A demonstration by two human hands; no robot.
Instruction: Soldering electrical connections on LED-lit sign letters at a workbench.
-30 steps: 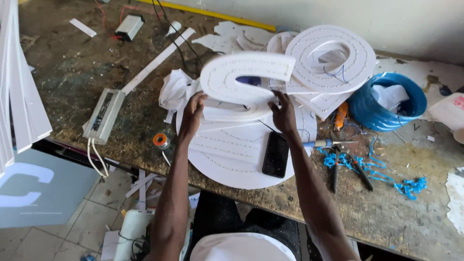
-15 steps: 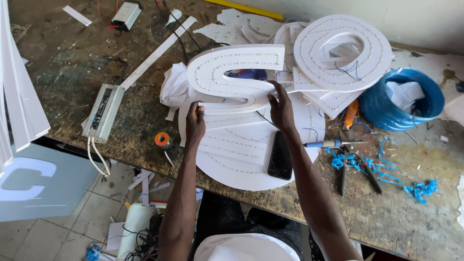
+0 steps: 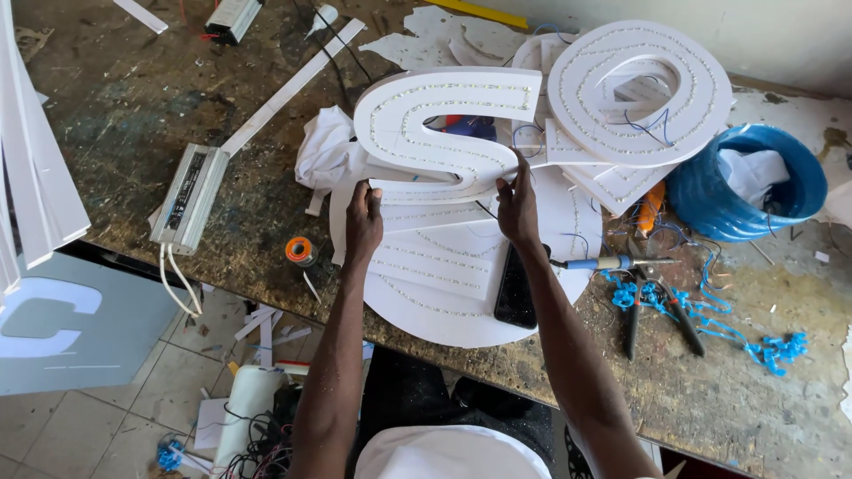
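Left hand [image 3: 363, 222] fingers tucked behind the S-shaped letter [image 3: 439, 133], phone [image 3: 515, 288] partly under right forearm

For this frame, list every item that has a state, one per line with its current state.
S-shaped white letter: tilted up off the bench, light strips facing the camera.
Left hand: gripping the letter's lower left edge.
Right hand: gripping its lower right edge.
Ring-shaped white letter: lying flat, light strips up.
Phone: flat on the white disc, screen dark.
Blue tub: open, white cloth inside.
Pliers: lying on the bench, handles spread.
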